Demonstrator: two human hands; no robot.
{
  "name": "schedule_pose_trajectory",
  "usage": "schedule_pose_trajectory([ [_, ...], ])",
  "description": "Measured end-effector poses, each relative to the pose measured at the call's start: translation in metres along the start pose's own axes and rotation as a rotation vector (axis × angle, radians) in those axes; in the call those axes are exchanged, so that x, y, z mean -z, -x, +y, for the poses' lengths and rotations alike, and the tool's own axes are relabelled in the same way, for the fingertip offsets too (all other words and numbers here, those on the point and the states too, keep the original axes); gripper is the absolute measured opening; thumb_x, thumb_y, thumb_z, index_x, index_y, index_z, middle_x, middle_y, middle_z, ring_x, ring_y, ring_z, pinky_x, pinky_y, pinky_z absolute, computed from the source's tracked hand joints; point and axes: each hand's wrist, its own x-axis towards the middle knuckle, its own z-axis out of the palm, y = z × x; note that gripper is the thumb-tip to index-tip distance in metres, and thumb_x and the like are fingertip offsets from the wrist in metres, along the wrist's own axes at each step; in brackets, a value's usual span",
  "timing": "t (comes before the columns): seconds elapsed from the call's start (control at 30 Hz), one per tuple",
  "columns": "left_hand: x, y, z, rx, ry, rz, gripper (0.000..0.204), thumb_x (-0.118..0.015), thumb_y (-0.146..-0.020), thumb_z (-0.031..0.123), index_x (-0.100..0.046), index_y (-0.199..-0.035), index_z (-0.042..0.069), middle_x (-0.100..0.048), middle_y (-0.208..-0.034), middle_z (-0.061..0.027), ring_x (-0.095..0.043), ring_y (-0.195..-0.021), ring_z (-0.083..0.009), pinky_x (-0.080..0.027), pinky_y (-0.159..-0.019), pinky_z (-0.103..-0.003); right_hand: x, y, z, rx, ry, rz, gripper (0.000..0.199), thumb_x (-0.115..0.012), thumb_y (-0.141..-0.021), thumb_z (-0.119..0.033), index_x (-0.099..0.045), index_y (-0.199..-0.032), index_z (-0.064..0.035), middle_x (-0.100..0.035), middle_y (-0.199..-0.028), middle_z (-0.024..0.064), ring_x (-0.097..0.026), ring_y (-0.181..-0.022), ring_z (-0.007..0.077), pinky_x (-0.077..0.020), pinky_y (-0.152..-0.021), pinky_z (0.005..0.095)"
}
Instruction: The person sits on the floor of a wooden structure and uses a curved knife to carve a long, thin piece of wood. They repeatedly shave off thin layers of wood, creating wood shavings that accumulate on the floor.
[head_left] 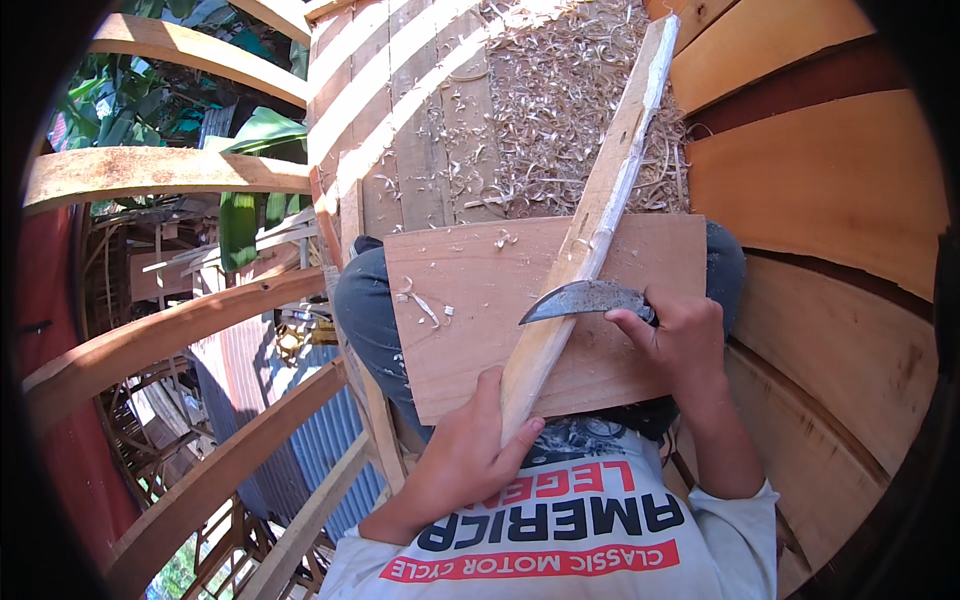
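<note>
A long, narrow wooden stick (607, 190) slants from my lap up to the far right, its right edge pale and rough. My left hand (475, 440) is closed around its near end. In my right hand (680, 335) is a curved knife (585, 299), gripped by its handle, which the fingers mostly hide. The dark, worn blade lies across the stick, its tip pointing left. Under the stick, a flat wooden board (450, 310) rests across my thighs, with a few shavings on it.
Curly wood shavings (570, 110) cover much of the plank floor (400, 130) ahead. A wall of wooden boards (820, 170) rises close on my right. Along my left runs an open railing of wooden slats (190, 320), with corrugated metal sheets (325, 440) and green leaves (260, 130) beyond.
</note>
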Motion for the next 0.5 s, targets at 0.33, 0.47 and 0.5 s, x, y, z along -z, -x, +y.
schedule_pose_trajectory([
  [0.33, 0.000, 0.002, -0.003, -0.008, -0.019, 0.015, 0.056, -0.054, -0.091, 0.031, -0.032, -0.129, -0.005, -0.060, -0.085, -0.0313, -0.063, -0.080, -0.0443, -0.047, -0.074, -0.046, 0.008, -0.046, 0.028, -0.094, 0.010, 0.194, 0.056, -0.059, -0.086, -0.054, -0.065, -0.068, -0.0015, -0.058, -0.060, 0.0192, -0.062, -0.061, 0.0362, -0.0473, -0.055, 0.0433],
  [0.47, 0.002, 0.002, 0.000, 0.011, 0.009, 0.015, 0.055, -0.053, -0.091, 0.031, -0.033, -0.128, -0.004, -0.059, -0.086, -0.0313, -0.062, -0.084, -0.0442, -0.046, -0.076, -0.046, 0.016, -0.062, 0.030, -0.201, 0.025, 0.108, 0.059, -0.057, -0.086, -0.057, -0.067, -0.072, -0.0010, -0.059, -0.062, 0.0206, -0.061, -0.062, 0.0379, -0.0472, -0.056, 0.0445],
  [0.5, 0.003, 0.002, 0.001, 0.030, 0.011, 0.006, 0.055, -0.053, -0.091, 0.031, -0.034, -0.128, -0.004, -0.059, -0.087, -0.0314, -0.062, -0.084, -0.0442, -0.046, -0.077, -0.046, 0.018, -0.065, 0.030, -0.261, 0.004, 0.076, 0.060, -0.056, -0.086, -0.058, -0.067, -0.072, -0.0009, -0.060, -0.062, 0.0209, -0.061, -0.062, 0.0383, -0.0472, -0.056, 0.0447],
])
